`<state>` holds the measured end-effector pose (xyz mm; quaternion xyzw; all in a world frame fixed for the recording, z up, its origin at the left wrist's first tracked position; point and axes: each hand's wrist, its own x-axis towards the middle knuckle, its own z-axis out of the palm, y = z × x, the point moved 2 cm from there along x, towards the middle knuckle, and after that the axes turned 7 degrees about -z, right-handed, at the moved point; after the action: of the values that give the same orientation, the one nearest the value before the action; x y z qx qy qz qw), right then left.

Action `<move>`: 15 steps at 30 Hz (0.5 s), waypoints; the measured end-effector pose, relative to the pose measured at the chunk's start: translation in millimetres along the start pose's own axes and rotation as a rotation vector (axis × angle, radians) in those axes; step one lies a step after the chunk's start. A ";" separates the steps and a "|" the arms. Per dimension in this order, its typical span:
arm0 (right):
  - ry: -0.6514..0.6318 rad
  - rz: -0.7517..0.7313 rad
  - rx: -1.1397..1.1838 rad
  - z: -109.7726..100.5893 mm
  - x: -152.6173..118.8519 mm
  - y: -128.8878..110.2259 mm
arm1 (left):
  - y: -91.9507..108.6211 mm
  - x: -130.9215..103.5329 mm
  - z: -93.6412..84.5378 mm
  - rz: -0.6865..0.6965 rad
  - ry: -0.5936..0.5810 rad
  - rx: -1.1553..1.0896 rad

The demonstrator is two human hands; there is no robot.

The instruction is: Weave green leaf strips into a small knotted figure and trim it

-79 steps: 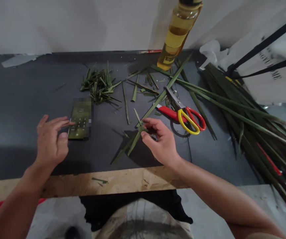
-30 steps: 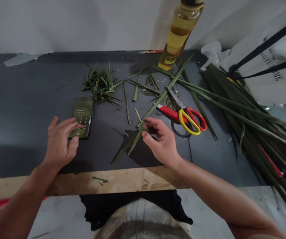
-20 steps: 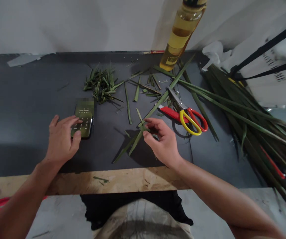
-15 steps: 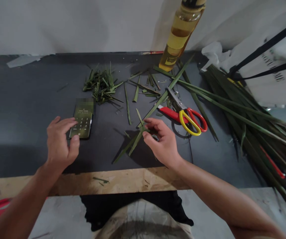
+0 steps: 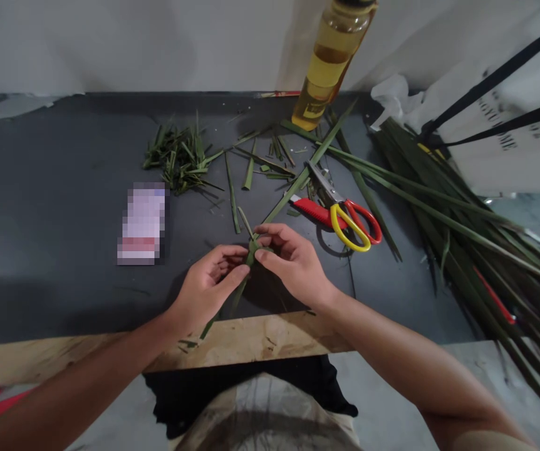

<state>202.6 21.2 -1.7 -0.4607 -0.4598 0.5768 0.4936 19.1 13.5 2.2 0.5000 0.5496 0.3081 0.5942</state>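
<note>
Left hand (image 5: 208,282) moved off the phone (image 5: 141,222); its grip and the right hand (image 5: 301,264) pinch leaf strips (image 5: 252,252) near scissors (image 5: 339,199).

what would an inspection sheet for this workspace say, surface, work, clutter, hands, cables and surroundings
surface: dark tabletop, pale wooden front edge
job's things: green leaf piece, held in both hands
clutter: leaf scraps, scissors, red-handled tool, phone with display pixelated
hands: left hand and right hand pinch the leaf piece
cables: nothing seen
surroundings: bottle near wall, long leaves and white bag at right
</note>
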 end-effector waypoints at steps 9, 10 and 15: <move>-0.040 -0.057 -0.184 0.3 -5.0 -8.8 | 10.1 6.3 -0.8 -0.071 -0.010 -0.070; -0.056 -0.044 -0.244 -1.1 -6.2 -13.5 | 10.1 5.9 1.1 -0.086 -0.015 -0.087; -0.085 -0.026 -0.320 -8.9 -8.4 -21.8 | 3.7 4.3 10.1 -0.143 -0.085 -0.201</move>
<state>215.3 15.5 19.0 -0.5027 -0.5720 0.5089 0.4014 30.4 16.0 3.1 0.4099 0.5245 0.2970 0.6846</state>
